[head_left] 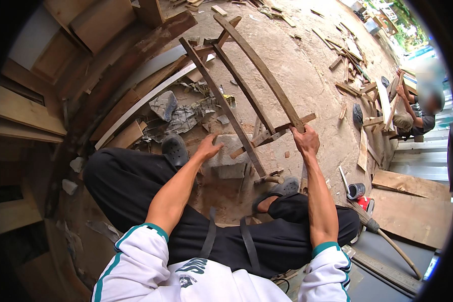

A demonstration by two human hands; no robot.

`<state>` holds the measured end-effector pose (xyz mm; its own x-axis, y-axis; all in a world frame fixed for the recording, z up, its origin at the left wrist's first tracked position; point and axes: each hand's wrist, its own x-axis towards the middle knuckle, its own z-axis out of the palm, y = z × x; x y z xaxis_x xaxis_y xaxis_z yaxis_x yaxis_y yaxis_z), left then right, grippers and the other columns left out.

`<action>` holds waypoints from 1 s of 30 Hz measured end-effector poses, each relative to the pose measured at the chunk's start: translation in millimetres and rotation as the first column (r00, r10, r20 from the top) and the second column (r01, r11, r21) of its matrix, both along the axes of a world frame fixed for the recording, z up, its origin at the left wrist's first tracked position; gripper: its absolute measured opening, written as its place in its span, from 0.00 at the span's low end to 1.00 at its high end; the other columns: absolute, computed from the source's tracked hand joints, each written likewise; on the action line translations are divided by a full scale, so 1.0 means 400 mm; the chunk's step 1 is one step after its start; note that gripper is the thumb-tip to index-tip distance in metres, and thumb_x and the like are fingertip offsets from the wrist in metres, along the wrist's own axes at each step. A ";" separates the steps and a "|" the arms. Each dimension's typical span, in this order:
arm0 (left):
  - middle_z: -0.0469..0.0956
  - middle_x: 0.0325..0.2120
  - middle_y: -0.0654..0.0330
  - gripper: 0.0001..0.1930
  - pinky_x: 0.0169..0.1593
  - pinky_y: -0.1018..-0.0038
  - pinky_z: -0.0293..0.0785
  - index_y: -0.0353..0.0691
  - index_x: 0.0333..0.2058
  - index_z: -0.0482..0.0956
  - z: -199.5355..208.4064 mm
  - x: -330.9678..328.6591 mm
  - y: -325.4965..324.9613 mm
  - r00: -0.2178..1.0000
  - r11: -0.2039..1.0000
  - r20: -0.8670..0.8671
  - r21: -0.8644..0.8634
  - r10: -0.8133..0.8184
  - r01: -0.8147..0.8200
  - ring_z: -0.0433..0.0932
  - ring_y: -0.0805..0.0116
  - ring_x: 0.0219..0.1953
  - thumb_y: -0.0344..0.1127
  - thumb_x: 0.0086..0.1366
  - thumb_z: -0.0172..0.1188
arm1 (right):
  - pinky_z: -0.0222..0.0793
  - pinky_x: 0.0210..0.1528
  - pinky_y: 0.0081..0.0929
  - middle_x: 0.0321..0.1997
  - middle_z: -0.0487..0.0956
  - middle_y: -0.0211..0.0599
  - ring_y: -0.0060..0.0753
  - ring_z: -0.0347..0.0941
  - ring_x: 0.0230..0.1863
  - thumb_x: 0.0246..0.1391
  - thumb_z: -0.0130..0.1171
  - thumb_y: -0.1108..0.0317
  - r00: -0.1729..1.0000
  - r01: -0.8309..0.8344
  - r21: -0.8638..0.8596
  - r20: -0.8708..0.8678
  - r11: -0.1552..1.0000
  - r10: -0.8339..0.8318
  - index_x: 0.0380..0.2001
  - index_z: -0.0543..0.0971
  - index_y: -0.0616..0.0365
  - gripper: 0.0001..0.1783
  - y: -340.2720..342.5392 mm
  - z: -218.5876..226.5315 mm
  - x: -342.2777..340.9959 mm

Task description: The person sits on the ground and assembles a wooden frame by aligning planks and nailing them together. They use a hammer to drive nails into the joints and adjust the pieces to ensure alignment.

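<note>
A ladder-like wooden frame of long strips and short crosspieces stretches away from me, lying at a slant. My right hand grips the near end of its right strip, where a crosspiece meets it. My left hand is held apart from the frame, fingers spread and holding nothing, beside a grey concrete block. By the near end of the frame's left strip lies a short brown piece, perhaps a hammer; its kind is unclear.
Crumpled paper and planks lie left of the frame. Scrap wood litters the far ground. At the right, another person sits holding wood. A dark can and a broom are near my right knee.
</note>
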<state>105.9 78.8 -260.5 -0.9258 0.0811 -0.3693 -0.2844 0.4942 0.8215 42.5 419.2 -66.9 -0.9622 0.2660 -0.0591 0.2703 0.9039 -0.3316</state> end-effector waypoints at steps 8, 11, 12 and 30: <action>0.76 0.54 0.48 0.28 0.70 0.56 0.47 0.38 0.44 0.83 0.118 0.008 0.128 0.930 0.959 -0.321 -0.156 0.178 -0.238 0.69 0.53 0.61 0.60 0.65 0.54 | 0.75 0.39 0.50 0.28 0.83 0.51 0.57 0.81 0.35 0.47 0.62 0.42 1.000 0.013 0.053 0.006 0.998 -0.013 0.34 0.82 0.56 0.26 -0.002 -0.013 0.017; 0.80 0.47 0.44 0.31 0.63 0.58 0.61 0.34 0.51 0.78 0.117 0.003 0.179 0.929 0.969 -0.327 -0.111 0.173 -0.219 0.75 0.51 0.54 0.59 0.67 0.53 | 0.75 0.40 0.50 0.29 0.83 0.51 0.58 0.81 0.35 0.47 0.62 0.42 0.999 0.036 0.052 0.021 0.998 -0.037 0.35 0.82 0.55 0.26 -0.010 0.003 0.032; 0.80 0.46 0.43 0.32 0.60 0.59 0.65 0.33 0.54 0.76 0.122 -0.003 0.197 0.947 0.978 -0.254 -0.018 0.196 -0.207 0.77 0.50 0.52 0.59 0.67 0.53 | 0.75 0.40 0.50 0.29 0.83 0.51 0.58 0.81 0.35 0.47 0.62 0.42 0.997 0.062 0.055 0.031 0.997 -0.064 0.35 0.82 0.55 0.26 -0.011 0.017 0.041; 0.75 0.53 0.43 0.40 0.53 0.68 0.72 0.38 0.70 0.47 0.127 -0.092 0.204 0.997 0.927 -0.017 0.369 -0.070 0.071 0.76 0.60 0.52 0.36 0.67 0.60 | 0.73 0.37 0.51 0.29 0.83 0.51 0.60 0.80 0.35 0.49 0.65 0.41 0.956 0.287 -0.019 -0.056 0.958 -0.288 0.33 0.82 0.55 0.26 -0.027 0.015 0.142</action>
<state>69.1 160.4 -209.7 -0.9140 0.2760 -0.2973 -0.2566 0.1743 0.9507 99.5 408.3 -60.8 -0.8470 0.5315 -0.0105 0.4985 0.7873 -0.3629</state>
